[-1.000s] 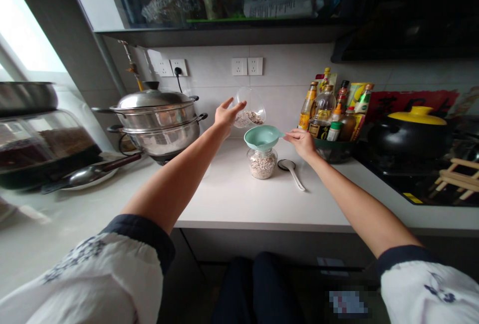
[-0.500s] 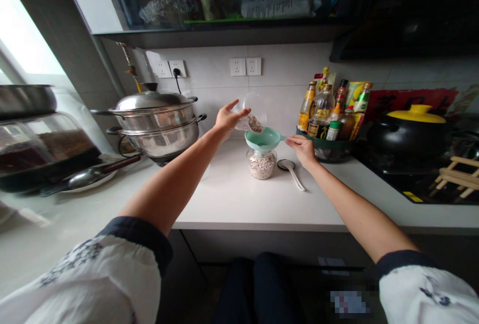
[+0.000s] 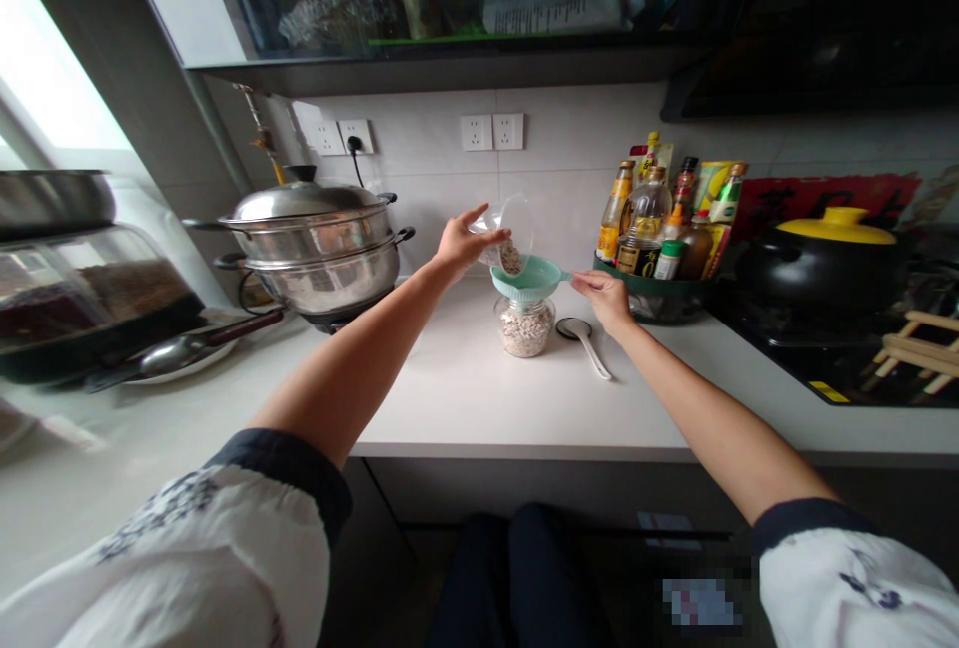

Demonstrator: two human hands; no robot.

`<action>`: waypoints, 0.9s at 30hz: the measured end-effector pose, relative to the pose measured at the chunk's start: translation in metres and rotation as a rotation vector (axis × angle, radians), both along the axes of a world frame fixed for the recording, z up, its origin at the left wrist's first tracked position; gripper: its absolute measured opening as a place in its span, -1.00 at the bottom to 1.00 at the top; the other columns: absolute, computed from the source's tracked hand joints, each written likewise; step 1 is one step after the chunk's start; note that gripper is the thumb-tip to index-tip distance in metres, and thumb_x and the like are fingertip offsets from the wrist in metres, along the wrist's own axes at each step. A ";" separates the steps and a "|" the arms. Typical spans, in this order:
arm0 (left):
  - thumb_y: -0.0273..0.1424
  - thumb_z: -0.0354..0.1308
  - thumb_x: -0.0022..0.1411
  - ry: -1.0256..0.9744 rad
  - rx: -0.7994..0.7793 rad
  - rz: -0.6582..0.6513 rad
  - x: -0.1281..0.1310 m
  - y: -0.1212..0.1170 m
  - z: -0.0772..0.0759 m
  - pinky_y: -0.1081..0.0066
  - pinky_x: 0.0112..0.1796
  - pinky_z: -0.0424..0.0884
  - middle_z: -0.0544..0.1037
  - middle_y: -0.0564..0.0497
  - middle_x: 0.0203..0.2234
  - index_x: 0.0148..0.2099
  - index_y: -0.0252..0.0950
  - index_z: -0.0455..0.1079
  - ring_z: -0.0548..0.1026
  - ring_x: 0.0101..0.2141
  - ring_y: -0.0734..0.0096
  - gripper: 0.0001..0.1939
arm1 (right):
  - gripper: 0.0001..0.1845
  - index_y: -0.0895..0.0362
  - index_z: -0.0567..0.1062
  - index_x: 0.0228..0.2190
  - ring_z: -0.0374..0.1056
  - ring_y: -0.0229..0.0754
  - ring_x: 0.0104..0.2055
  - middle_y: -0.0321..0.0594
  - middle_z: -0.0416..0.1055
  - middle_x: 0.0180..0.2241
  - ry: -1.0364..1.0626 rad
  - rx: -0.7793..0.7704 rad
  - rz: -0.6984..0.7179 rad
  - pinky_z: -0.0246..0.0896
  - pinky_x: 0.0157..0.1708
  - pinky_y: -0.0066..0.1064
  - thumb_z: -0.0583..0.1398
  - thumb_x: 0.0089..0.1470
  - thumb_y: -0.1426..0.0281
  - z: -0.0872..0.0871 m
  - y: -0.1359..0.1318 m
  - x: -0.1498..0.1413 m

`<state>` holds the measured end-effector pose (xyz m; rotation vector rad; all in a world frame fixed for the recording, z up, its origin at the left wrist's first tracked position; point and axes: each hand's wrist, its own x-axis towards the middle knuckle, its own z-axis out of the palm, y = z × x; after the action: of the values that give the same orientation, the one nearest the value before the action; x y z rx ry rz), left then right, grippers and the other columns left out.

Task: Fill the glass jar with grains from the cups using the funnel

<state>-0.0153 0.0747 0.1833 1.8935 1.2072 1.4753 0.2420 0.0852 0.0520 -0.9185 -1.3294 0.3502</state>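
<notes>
Should the left hand (image 3: 466,245), its fingers clamped on the tilted clear bowl (image 3: 518,217) at the green funnel (image 3: 525,282)'s twelve o'clock, tip too fast, coarse flakes (image 3: 510,257) could spill. The right hand (image 3: 603,295)'s fingers pinch the ribbed funnel's three-o'clock handle (image 3: 566,276); a rounded, see-through jar (image 3: 525,330) supports it from six.

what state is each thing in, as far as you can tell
Glass jar, upright, holding pale flakes
Green funnel, atop the jar
Clear bowl, tipped over the funnel, flakes inside
White spoon, lying beside the jar
Steel steamer, lidded
Black pot, yellow lid on
Black plug, plugged in
</notes>
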 end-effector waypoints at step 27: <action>-0.18 0.41 -0.18 0.168 0.033 0.039 0.000 0.009 -0.009 0.32 0.04 0.23 0.27 -0.07 0.05 0.18 -0.11 0.30 0.31 0.03 0.17 -0.17 | -0.57 0.13 0.63 -0.40 0.40 -0.07 -0.22 -0.13 0.55 -0.35 -0.028 -0.040 0.027 0.24 -0.12 -0.21 0.33 -0.23 0.05 0.006 -0.002 -0.001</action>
<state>-0.0149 0.0834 0.1740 2.0612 1.3086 1.3868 0.2406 0.0833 0.0577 -0.9426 -1.3651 0.3870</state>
